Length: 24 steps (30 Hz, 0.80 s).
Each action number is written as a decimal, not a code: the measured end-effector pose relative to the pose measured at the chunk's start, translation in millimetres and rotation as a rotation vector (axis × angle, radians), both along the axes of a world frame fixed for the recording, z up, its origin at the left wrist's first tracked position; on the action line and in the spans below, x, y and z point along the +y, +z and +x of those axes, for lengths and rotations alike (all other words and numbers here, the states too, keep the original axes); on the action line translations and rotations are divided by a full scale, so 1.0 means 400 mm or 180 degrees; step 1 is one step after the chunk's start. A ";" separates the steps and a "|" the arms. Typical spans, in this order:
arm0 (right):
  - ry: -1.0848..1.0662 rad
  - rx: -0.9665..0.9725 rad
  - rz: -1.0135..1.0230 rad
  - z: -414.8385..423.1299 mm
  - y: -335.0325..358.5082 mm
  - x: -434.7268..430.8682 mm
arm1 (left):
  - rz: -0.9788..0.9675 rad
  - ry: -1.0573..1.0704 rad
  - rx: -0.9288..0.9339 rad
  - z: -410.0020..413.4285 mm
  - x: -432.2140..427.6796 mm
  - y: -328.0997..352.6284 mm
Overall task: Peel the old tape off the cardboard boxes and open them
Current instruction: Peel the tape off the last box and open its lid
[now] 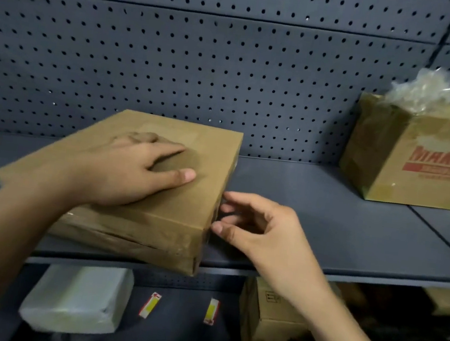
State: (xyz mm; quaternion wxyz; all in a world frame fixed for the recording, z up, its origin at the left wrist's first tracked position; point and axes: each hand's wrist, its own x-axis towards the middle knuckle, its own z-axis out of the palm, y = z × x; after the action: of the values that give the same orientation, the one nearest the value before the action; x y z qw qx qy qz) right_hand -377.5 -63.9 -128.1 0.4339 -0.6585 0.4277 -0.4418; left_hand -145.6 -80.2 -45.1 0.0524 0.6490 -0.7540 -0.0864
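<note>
Pressing flat and open, the left grip (133, 170) is laid on the cardboard box (211, 154), set under it on the shelf (324, 225). The right grip (261, 231) is held loosely open, fingertips at the box's side, nothing pinched. The tape (125, 231) is judged unpeeled and the box shut.

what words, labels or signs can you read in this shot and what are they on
"MAKEUP", red capitals, on the open cardboard box at right.
On the red band under it: smaller print, too blurred to read.
On the lower-shelf carton: a printed handling mark, too small to read.
On the two red-and-yellow tags: red arrow marks, no legible words.
On the flat box: a pale label patch, nothing legible.
</note>
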 end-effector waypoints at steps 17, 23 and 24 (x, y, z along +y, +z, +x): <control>-0.0691 0.0512 -0.1347 -0.004 -0.032 0.024 | 0.0198 -0.0675 0.0436 0.007 0.003 -0.001; -0.0415 0.1400 -0.1936 -0.031 -0.011 -0.035 | 0.0130 -0.0925 0.0431 0.023 -0.003 0.002; -0.0387 0.1374 -0.1973 -0.027 -0.013 -0.038 | 0.0132 -0.0963 0.0468 0.028 -0.003 0.003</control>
State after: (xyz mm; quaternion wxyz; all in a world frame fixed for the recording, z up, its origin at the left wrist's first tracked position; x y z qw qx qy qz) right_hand -388.3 -79.2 -133.5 0.0871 -0.8098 0.3935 -0.4263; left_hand -134.6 -81.2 -44.0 0.0805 0.5209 -0.8354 -0.1561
